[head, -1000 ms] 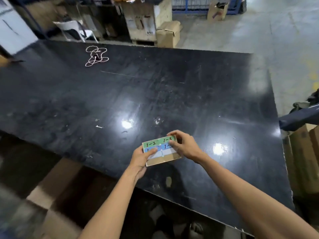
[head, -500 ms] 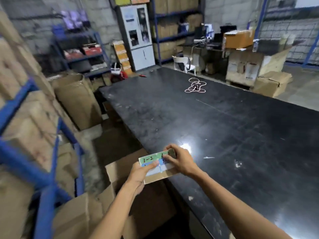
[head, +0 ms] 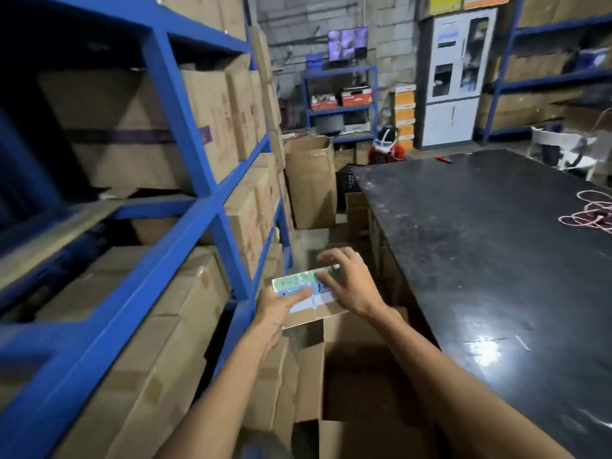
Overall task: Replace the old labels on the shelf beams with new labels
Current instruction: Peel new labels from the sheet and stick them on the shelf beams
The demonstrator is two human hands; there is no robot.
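A small cardboard card carrying green, blue and white labels is held in front of me between both hands. My left hand grips its near left corner with the thumb on top. My right hand holds its right end, fingers spread over the green strip. The blue shelf rack stands to the left, its beams and uprights framing rows of cardboard boxes. The nearest upright is just left of the card. No label on the beams can be made out.
A long black table fills the right side, with a coil of white cord on it. Open cardboard boxes sit on the floor below my arms. A tall carton, a white cabinet and more racks stand at the back.
The card has been lifted off the black table and carried left with both hands on it. My view has swung from the table to the blue rack.
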